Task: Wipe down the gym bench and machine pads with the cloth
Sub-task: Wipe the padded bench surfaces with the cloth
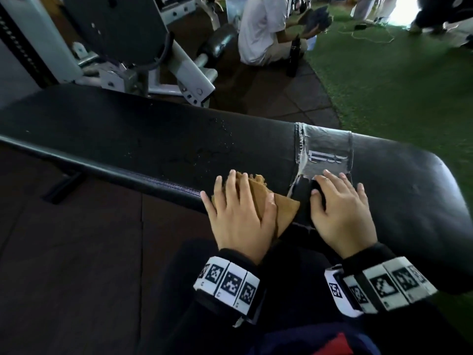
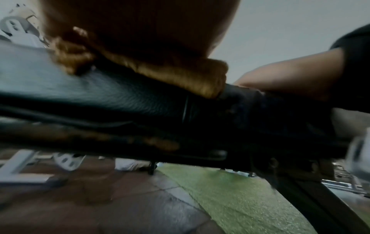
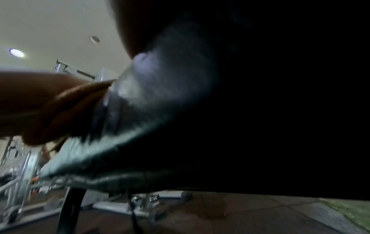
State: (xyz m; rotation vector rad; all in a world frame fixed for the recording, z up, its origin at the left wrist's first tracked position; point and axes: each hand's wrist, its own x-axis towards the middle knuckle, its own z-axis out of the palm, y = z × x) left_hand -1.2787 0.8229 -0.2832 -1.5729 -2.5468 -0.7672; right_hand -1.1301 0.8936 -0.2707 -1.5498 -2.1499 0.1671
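Left hand (image 1: 239, 213) lay flat, fingers spread and straight, pressing the tan cloth (image 1: 277, 206) onto the near edge of the black bench pad (image 1: 153, 144), lower centre of the head view. Right hand (image 1: 343, 213) sat just right of it, palm down, fingers relaxed on the pad beside the grey tape patch (image 1: 326, 147), gripping nothing. Droplets (image 1: 225, 137) showed on the pad at mid-frame. Grey machine frame (image 1: 179, 65) stood upper left; a crouching person (image 1: 266, 29) was at top centre.

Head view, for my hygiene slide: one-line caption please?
Left hand presses a tan cloth on the black bench; right hand rests beside it.
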